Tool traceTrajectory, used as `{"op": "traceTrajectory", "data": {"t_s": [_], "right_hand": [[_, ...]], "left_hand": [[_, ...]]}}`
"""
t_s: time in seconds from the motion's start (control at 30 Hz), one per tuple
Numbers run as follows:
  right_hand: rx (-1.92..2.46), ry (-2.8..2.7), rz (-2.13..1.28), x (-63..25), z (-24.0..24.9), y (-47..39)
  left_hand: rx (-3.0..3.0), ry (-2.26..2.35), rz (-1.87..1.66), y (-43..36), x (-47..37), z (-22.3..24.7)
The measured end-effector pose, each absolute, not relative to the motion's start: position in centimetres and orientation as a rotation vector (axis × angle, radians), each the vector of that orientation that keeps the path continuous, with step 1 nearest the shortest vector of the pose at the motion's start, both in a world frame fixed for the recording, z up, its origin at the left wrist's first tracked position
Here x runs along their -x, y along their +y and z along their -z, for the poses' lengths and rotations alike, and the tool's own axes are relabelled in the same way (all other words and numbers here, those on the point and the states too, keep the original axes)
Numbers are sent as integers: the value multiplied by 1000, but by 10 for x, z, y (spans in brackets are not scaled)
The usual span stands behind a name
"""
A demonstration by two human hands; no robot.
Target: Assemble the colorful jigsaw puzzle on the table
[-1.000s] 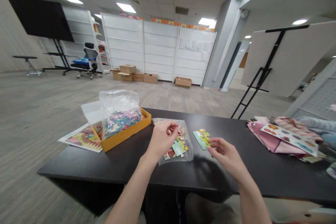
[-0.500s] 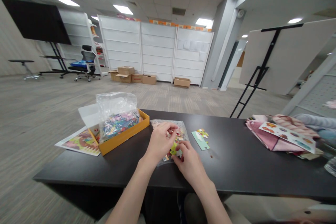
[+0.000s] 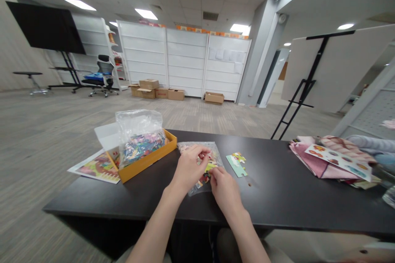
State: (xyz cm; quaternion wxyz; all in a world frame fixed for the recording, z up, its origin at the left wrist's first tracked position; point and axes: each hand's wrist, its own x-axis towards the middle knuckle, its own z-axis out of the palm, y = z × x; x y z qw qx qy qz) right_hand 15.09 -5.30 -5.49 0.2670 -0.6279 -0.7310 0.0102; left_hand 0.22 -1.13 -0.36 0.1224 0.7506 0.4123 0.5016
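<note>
Puzzle pieces [image 3: 204,177] lie on a clear plastic bag [image 3: 217,154] in the middle of the black table. Over the bag's left part is my left hand [image 3: 193,164], its fingers curled together; anything between them is too small to make out. My right hand [image 3: 222,183] is at the bag's right side, thumb and forefinger pinched at the edge of the pieces. What it pinches is hidden. Just right of the bag lie joined green and yellow puzzle pieces [image 3: 237,165] on the table.
At the left, a yellow box [image 3: 148,165] holds a plastic bag of puzzle pieces [image 3: 143,144], beside a printed picture sheet [image 3: 98,167]. A tiny brown bit [image 3: 249,184] lies right of my right hand. Pink cloths [image 3: 321,167] and a sticker sheet [image 3: 339,161] lie at the right.
My right hand has moved slightly right, and its fingers have closed into a pinch. The green-yellow piece that was at its fingertips is no longer clearly visible. My left hand has barely moved.
</note>
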Motion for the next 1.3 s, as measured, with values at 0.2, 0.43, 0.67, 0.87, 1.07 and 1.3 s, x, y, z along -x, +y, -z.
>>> {"op": "traceTrajectory", "data": {"t_s": [0.2,0.43,0.67,0.87,1.07,1.3], "right_hand": [[1334,-1954,-129,-175,45,-56],[1899,-1788,108,-243,53,-43],[2109,-1815,69,-242,53,-45],[2050,-1871,-102,-250,44,-55],[1895,-1789,-310,-274,37,-64],[1341,-1926,-551,-227,13,-83]], "left_hand": [[-2174,1201,-1468,-12,0,2],[-2144,1171,-1530,-14,1,-3],[-2170,1165,-1521,-13,0,1],[-2171,1139,-1524,-12,1,4],[-2136,1155,-1536,-10,1,5],[-2100,1164,-1536,-11,-11,3]]}}
